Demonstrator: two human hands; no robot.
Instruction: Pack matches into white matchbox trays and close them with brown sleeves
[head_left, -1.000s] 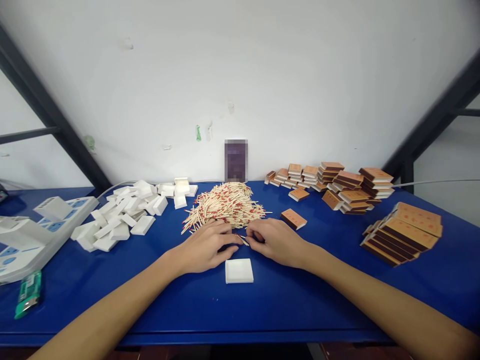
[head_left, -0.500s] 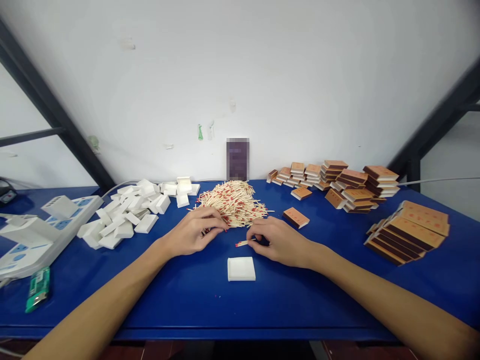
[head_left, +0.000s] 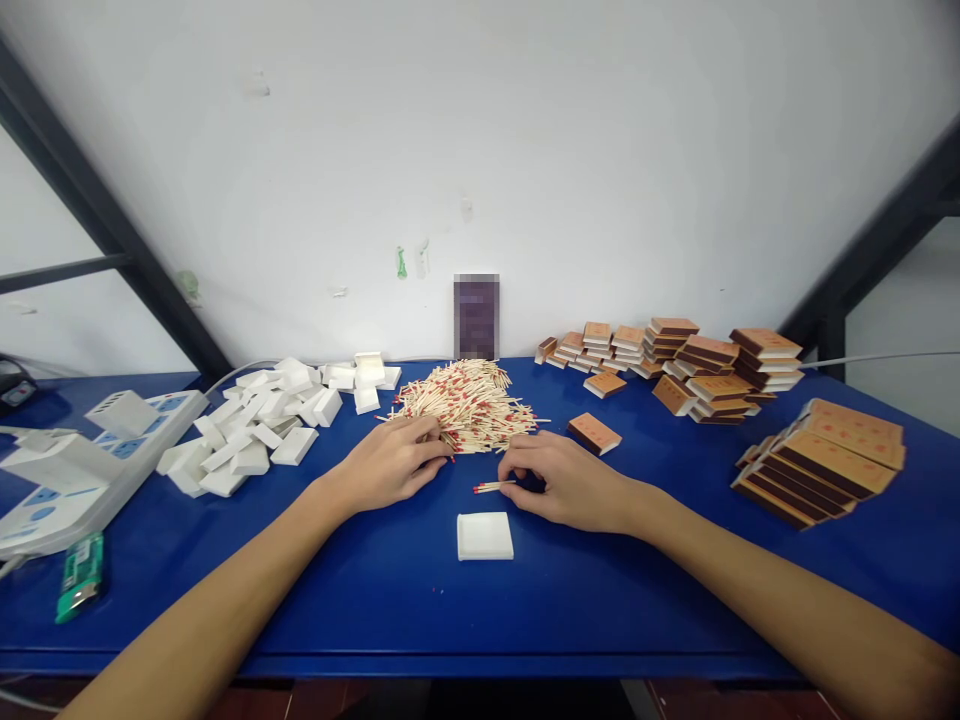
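A heap of red-tipped matches (head_left: 472, 405) lies on the blue table. At its front left edge my left hand (head_left: 397, 460) has its fingers curled in, thumb and fingertips closing on matches; red heads show by the tips, and the rest is hidden. To the right, my right hand (head_left: 559, 480) pinches a few matches (head_left: 486, 488) between thumb and fingers, their red heads pointing left. Below these matches, a white matchbox tray (head_left: 485, 537) rests on the table, touched by neither hand.
White trays (head_left: 255, 430) are piled at the left, beside a power strip (head_left: 142, 440) and a green packet (head_left: 80, 577). Orange-brown matchbox sleeves (head_left: 705, 365) stand stacked at the right, with a bigger block (head_left: 825, 460) nearer me. One single matchbox (head_left: 594, 433) lies beyond my right hand.
My left fingers have drawn in slightly at the edge of the heap. The right hand keeps its pinch on the matches, almost in the same place. The view has shifted very slightly.
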